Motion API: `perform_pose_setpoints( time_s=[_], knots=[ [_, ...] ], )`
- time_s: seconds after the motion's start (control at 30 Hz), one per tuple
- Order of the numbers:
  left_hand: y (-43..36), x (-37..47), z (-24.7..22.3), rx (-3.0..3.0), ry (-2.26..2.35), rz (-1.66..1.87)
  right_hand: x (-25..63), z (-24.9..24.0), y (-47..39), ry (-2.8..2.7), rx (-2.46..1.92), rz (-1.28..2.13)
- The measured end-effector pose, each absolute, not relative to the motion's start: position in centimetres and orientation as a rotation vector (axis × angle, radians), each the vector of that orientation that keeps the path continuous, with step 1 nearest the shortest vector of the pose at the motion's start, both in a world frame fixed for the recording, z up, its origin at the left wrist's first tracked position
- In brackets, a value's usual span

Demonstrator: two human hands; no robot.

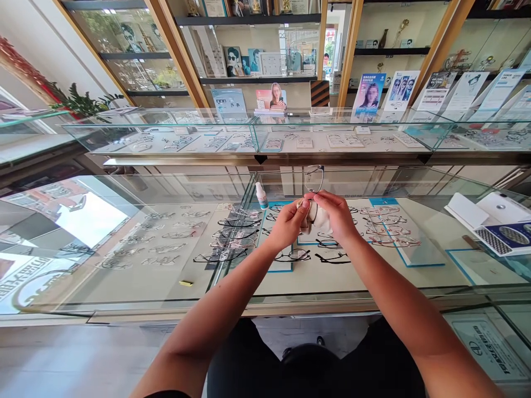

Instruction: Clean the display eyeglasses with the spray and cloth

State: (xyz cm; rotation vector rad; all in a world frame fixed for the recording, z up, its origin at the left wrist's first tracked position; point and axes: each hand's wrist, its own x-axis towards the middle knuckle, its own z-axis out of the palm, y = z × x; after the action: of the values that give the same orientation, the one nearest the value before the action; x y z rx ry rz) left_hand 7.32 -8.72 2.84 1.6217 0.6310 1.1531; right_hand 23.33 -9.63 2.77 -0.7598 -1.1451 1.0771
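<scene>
The eyeglasses [322, 179] have a thin, dark-looking rim; one lens stands upright above the fingertips, clear enough to see through, while the lower part is partly hidden by the hands and a pale, crumpled cloth [305, 223]. They are held above the far half of the glass counter [249, 287], a little right of its middle and near the far edge. The left hand [288, 224] pinches the cloth between thumb and fingers; the right hand [335, 214] grips the eyeglasses, its fingertips close to the left thumb.

The counter has a transparent top with pale shelving beneath, where rows of spectacle frames [238, 223] lie, some on blue-edged panels. A white spray bottle [261, 196] stands toward the far edge, left of the hands. A small yellow-green object [186, 283] lies toward the near edge, left of the middle. Toward the right end is an open white box [483, 213] with a dark blue, patterned part. Bright reflections cover the left end.

Beyond the far edge is a glass display case [290, 145] holding more frames, with advertising cards [368, 94] standing along its back. Behind it rise wood-framed shelves [253, 21] with pictures and ornaments. A leafy green plant [78, 101] is at the left, beside a pale wall.
</scene>
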Motion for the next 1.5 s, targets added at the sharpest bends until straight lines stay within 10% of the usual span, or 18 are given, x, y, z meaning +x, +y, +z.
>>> perform_pose_setpoints(
  time_s=[1.5],
  knots=[
    [-1.1, 4.1, 0.3, 1.333, 0.692, 1.53, 27.3, 3.8, -8.3, -1.034, -0.728, 0.846]
  ],
)
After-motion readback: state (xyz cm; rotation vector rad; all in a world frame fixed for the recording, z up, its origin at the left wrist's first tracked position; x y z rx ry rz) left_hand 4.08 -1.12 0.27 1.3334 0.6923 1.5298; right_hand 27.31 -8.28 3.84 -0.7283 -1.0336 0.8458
